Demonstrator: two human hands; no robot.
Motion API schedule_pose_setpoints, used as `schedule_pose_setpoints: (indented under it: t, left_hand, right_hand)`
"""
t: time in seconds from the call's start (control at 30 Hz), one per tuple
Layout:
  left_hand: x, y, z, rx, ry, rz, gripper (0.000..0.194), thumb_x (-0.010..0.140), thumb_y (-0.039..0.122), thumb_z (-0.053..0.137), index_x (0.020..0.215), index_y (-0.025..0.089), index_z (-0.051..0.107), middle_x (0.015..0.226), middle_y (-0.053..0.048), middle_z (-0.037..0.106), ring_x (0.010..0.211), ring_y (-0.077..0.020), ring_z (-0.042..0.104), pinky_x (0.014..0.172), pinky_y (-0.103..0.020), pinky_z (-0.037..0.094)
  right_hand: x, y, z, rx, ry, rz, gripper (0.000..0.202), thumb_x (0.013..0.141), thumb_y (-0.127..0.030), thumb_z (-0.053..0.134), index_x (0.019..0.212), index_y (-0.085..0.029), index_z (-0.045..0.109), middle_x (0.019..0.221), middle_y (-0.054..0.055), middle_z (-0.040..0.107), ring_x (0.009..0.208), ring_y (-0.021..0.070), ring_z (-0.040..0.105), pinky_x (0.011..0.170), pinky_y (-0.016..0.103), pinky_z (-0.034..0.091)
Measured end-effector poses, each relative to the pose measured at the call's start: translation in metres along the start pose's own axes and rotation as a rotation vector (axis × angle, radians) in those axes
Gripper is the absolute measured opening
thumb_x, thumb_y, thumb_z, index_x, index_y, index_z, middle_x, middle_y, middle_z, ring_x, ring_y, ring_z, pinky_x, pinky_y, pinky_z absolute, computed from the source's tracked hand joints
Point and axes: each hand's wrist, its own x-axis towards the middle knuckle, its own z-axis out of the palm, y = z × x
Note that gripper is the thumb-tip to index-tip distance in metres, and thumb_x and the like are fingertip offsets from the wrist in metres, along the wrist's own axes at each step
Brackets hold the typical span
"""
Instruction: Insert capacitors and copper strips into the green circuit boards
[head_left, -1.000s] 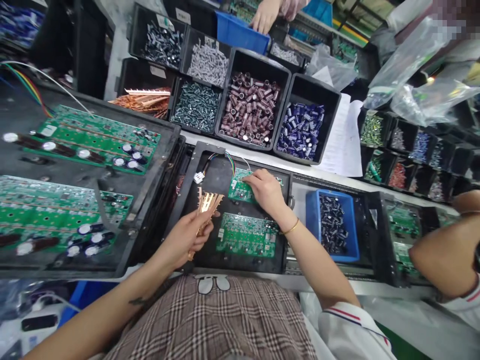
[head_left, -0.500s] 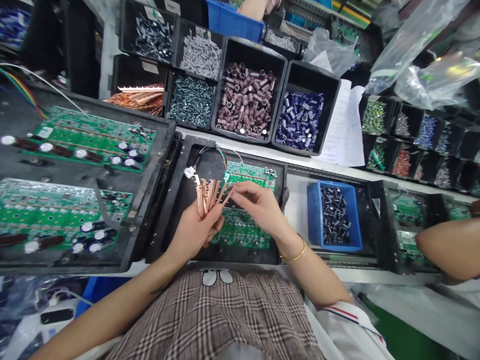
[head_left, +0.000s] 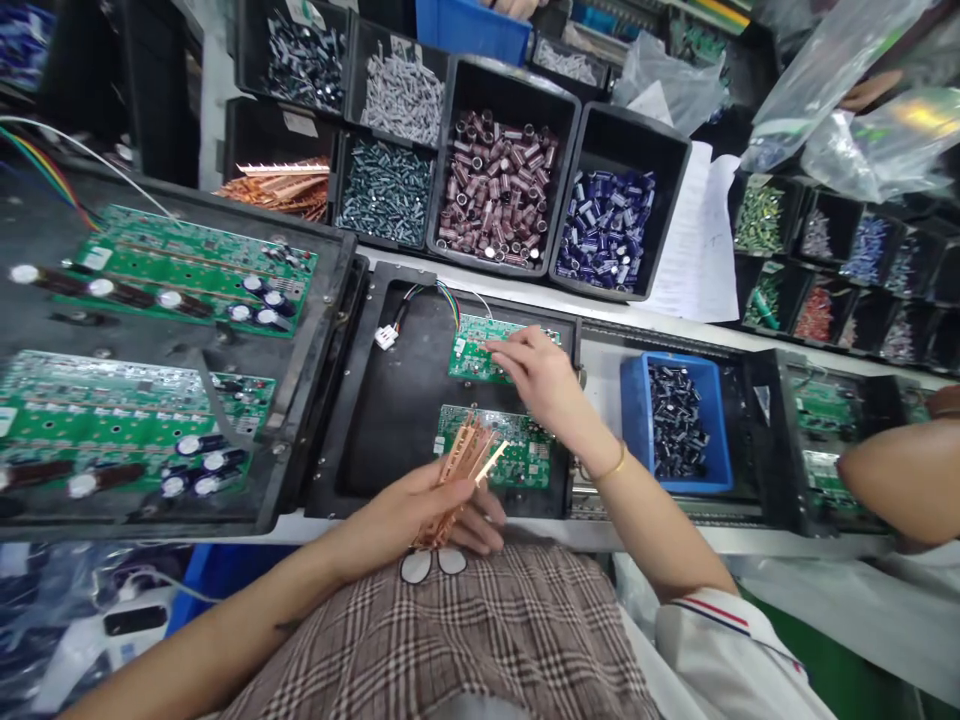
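Note:
My left hand (head_left: pixel 431 505) is closed around a bundle of toothed copper strips (head_left: pixel 466 452), low in front of the black tray (head_left: pixel 390 425). The bundle's upper ends overlap the lower green circuit board (head_left: pixel 525 465). Over the upper green circuit board (head_left: pixel 469 362), my right hand (head_left: pixel 536 375) has its fingertips pinched together on a thin copper strip (head_left: pixel 486 347). Most of that strip is hidden by the fingers. A cable with a white connector (head_left: pixel 386 337) lies in the tray, left of the upper board.
Farther left, another black tray (head_left: pixel 300 400) carries two boards with capacitors. Behind stand black bins with brown capacitors (head_left: pixel 495 190), blue capacitors (head_left: pixel 607 225) and more copper strips (head_left: pixel 281 188). A blue box (head_left: pixel 637 430) is on the right. Another person's arm (head_left: pixel 900 480) reaches in at right.
My right hand has moved away from the bundle, up over the upper board, with a copper strip. My left hand has lowered the bundle towards me and to the right.

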Motion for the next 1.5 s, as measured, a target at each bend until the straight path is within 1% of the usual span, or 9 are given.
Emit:
schedule_pose_setpoints:
  t: [0.13,0.3,0.67,0.83,0.93,1.03,1.17,1.3,1.5]
  left_hand:
    - [0.004,0.006,-0.009,0.132,0.141,0.136,0.035,0.090,0.044,0.057,0.115,0.022,0.044,0.074,0.003,0.058,0.053,-0.0097,0.060,0.053,-0.022,0.051]
    - [0.013,0.012,-0.017,0.193,0.367,0.244,0.038,0.087,0.050,0.058,0.110,0.023,0.045,0.057,0.010,0.038,0.035,-0.0009,0.021,0.033,-0.010,0.014]
    - [0.012,0.012,-0.014,0.159,0.488,0.348,0.036,0.083,0.045,0.064,0.099,0.022,0.041,0.056,0.009,0.048,0.036,-0.0006,0.019,0.034,-0.009,0.013]
    - [0.013,0.013,-0.014,0.121,0.488,0.388,0.034,0.085,0.047,0.061,0.097,0.021,0.043,0.059,0.007,0.049,0.038,-0.0003,0.021,0.036,-0.010,0.013]
    - [0.014,0.010,-0.011,0.139,0.485,0.432,0.031,0.087,0.046,0.059,0.096,0.020,0.044,0.060,0.007,0.048,0.038,-0.0005,0.023,0.036,-0.010,0.014]
    - [0.014,0.006,-0.004,0.234,0.453,0.443,0.029,0.089,0.046,0.055,0.099,0.020,0.045,0.065,0.005,0.053,0.038,-0.0019,0.031,0.035,-0.011,0.021]
    - [0.007,0.004,-0.004,0.383,0.512,0.503,0.037,0.087,0.043,0.057,0.114,0.022,0.045,0.094,-0.003,0.060,0.053,-0.0078,0.053,0.039,-0.016,0.039]
    - [-0.002,0.002,-0.021,0.504,0.637,0.506,0.027,0.086,0.039,0.058,0.103,0.019,0.052,0.071,0.002,0.052,0.046,-0.0052,0.040,0.038,-0.013,0.027]
    - [-0.003,0.001,-0.028,0.590,0.720,0.519,0.031,0.082,0.033,0.063,0.106,0.017,0.056,0.066,0.002,0.052,0.054,-0.0102,0.045,0.045,-0.017,0.032]
  right_hand:
    - [0.006,0.016,0.026,-0.344,-0.121,-0.094,0.027,0.096,-0.016,0.044,0.108,-0.022,0.067,0.097,0.007,0.062,0.092,0.0186,0.056,0.083,0.031,0.046]
    - [0.005,0.019,0.034,-0.472,-0.131,-0.148,0.028,0.095,-0.015,0.042,0.106,-0.023,0.067,0.095,0.007,0.064,0.094,0.0208,0.054,0.085,0.033,0.043]
    - [0.005,0.029,0.034,-0.463,-0.086,-0.215,0.028,0.095,-0.013,0.043,0.104,-0.021,0.069,0.095,0.007,0.064,0.093,0.0202,0.054,0.084,0.032,0.044]
    - [0.002,0.016,0.020,-0.480,-0.113,-0.165,0.027,0.094,-0.014,0.046,0.099,-0.022,0.071,0.096,0.009,0.062,0.096,0.0226,0.053,0.087,0.039,0.043]
    - [-0.008,-0.006,0.013,-0.224,-0.080,-0.046,0.020,0.091,-0.021,0.055,0.107,-0.024,0.069,0.107,0.008,0.059,0.106,0.0225,0.053,0.093,0.044,0.043]
    - [-0.024,-0.033,0.017,0.315,-0.053,0.103,0.014,0.087,-0.031,0.064,0.098,-0.024,0.067,0.114,0.006,0.059,0.108,0.0176,0.057,0.094,0.038,0.049]
    - [-0.048,-0.051,0.020,0.779,0.115,0.239,0.015,0.095,-0.034,0.049,0.093,-0.024,0.061,0.111,0.003,0.065,0.090,0.0128,0.066,0.080,0.033,0.056]
    - [-0.075,-0.041,0.015,0.373,0.092,0.192,0.018,0.095,-0.032,0.050,0.104,-0.025,0.064,0.092,0.002,0.066,0.081,0.0138,0.064,0.077,0.032,0.054]
    - [-0.089,-0.020,0.044,-0.205,-0.142,-0.093,0.032,0.097,-0.014,0.037,0.118,-0.019,0.062,0.106,0.010,0.060,0.099,0.0189,0.055,0.088,0.033,0.049]
